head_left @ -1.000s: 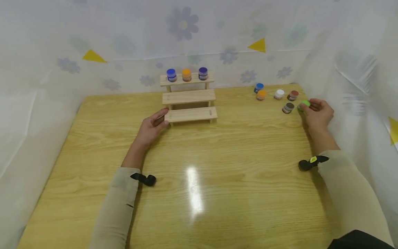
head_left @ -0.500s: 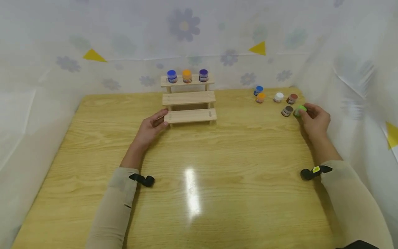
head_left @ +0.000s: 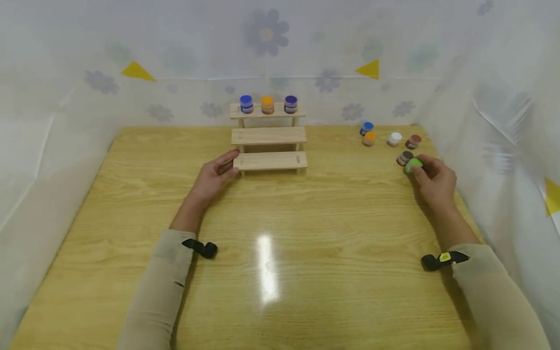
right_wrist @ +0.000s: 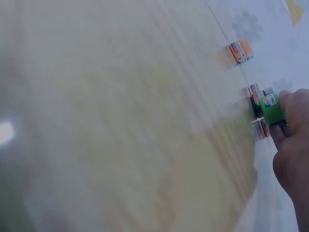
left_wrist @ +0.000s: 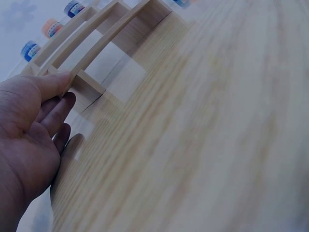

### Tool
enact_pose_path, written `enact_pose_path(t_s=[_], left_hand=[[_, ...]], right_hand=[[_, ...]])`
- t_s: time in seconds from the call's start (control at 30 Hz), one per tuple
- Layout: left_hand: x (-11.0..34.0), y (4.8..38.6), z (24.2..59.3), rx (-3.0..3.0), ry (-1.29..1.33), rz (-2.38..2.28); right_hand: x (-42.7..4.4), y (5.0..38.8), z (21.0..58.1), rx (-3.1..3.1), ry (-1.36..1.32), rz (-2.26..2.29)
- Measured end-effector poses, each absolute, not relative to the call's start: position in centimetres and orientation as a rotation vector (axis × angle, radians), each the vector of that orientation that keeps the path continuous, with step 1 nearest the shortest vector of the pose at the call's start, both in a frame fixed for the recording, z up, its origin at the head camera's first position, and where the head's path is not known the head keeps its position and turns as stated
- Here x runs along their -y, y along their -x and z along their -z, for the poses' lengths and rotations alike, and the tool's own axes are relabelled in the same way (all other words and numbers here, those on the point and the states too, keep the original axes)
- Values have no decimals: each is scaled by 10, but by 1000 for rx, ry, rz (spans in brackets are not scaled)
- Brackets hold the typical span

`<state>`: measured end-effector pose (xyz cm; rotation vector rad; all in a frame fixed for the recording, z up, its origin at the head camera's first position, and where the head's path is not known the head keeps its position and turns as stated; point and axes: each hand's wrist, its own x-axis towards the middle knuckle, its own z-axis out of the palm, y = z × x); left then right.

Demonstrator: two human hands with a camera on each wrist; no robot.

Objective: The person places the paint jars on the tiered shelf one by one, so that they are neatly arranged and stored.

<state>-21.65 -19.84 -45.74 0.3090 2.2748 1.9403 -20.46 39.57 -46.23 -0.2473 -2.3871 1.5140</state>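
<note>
In the head view my right hand [head_left: 437,184] pinches a small green-lidded paint jar [head_left: 413,166] between thumb and fingers, beside a dark-lidded jar [head_left: 403,159]. The right wrist view also has the green jar [right_wrist: 272,109] in the fingers. My left hand [head_left: 209,183] grips the left end of the lowest step of a three-tier wooden stand [head_left: 270,160]. In the left wrist view the thumb lies against the stand's end [left_wrist: 89,87]. Across the top step stand a blue jar [head_left: 246,104], an orange jar [head_left: 267,105] and a dark purple jar [head_left: 290,104].
At the table's back right stand a blue jar [head_left: 366,129], an orange jar [head_left: 369,139], a white jar [head_left: 394,139] and a brownish-red jar [head_left: 413,142]. White flowered sheeting [head_left: 328,48] walls the table [head_left: 332,218] at the back and sides.
My right hand has drawn the green jar left and toward me, from the right of the dark-lidded jar to just in front of it. My left hand stays at the stand.
</note>
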Motion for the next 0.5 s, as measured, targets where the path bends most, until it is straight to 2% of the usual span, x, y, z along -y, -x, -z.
enact_pose_path(t_s=[0.5], left_hand=[[198,218,457,-2269,-308,-1933]], right_hand=[[-350,201,469,2468,-41,-1555]])
